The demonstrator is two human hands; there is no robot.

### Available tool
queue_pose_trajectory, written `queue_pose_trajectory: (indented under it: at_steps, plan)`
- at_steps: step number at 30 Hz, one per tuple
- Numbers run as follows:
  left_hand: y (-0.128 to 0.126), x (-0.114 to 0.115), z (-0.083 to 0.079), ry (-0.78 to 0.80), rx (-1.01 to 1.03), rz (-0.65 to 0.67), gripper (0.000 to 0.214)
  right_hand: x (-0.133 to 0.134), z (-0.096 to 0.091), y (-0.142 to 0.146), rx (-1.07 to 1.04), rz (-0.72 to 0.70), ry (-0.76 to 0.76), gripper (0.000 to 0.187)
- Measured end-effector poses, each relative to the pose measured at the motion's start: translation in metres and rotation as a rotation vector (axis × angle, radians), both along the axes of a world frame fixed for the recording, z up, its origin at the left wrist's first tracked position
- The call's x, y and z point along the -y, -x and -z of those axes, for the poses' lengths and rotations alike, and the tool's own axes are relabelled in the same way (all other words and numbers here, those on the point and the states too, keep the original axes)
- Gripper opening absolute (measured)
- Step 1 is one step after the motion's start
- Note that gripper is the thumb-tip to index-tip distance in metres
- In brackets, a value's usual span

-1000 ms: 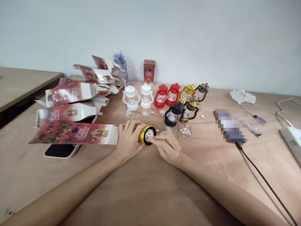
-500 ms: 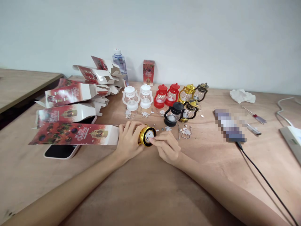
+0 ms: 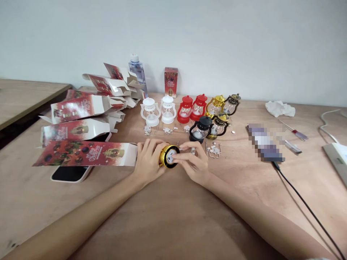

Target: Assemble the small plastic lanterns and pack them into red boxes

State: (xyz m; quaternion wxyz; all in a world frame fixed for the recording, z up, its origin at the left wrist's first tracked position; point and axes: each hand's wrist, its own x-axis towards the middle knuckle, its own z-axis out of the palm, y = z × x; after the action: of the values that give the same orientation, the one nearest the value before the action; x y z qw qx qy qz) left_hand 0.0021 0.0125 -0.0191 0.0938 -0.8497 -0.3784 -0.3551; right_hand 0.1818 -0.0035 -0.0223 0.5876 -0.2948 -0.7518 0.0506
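My left hand (image 3: 148, 159) is closed around a small gold lantern (image 3: 163, 156), which lies on its side with its black-rimmed base facing me. A white round plate with dark slots (image 3: 171, 156) shows inside the base. My right hand (image 3: 195, 162) is at this plate, with two fingertips close together on its right edge and another finger lifted apart. Anything pinched between those fingertips is too small to make out. Just beyond the hands stand a black lantern (image 3: 201, 129) and a bronze lantern (image 3: 217, 127). Small metal wires and white pieces (image 3: 214, 150) lie to the right.
White lanterns (image 3: 150, 112), red lanterns (image 3: 185, 109) and another gold lantern (image 3: 215, 107) stand behind. Opened red boxes (image 3: 89, 153) and a phone (image 3: 69, 174) are at left. A bottle (image 3: 138, 74), cabled phone (image 3: 264, 142), screwdriver (image 3: 299, 135) and crumpled tissue (image 3: 279, 108) surround the area.
My right hand's fingers have spread, with one now lifted off the base. The plate in the base shows more fully. My left hand keeps its hold on the gold lantern.
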Motion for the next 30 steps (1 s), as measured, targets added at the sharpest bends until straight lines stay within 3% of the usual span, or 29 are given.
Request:
queue_pose_trajectory:
  at_steps: [4,7,9,12,18,30]
  plan:
    - [0.001,0.001,0.002,0.001,-0.028,-0.003,0.031,-0.005,0.001,-0.001,-0.134,-0.174,0.286,0.004]
    - [0.001,0.001,0.002,-0.009,-0.083,-0.015,0.03,-0.007,0.002,-0.001,-0.277,-0.372,0.57,0.02]
    - [0.0,0.001,0.002,-0.015,-0.109,-0.031,0.029,-0.006,0.002,0.0,-0.328,-0.434,0.634,0.021]
    - [0.0,0.001,0.003,-0.014,-0.082,-0.046,0.027,-0.002,-0.001,0.003,-0.228,-0.335,0.499,0.008]
    - [-0.001,0.001,0.0,-0.056,-0.053,-0.019,0.027,0.001,-0.003,0.006,-0.066,-0.238,0.209,0.007]
    - [0.0,0.002,0.006,-0.051,-0.04,-0.044,0.034,0.004,0.002,0.007,0.01,-0.227,0.163,0.013]
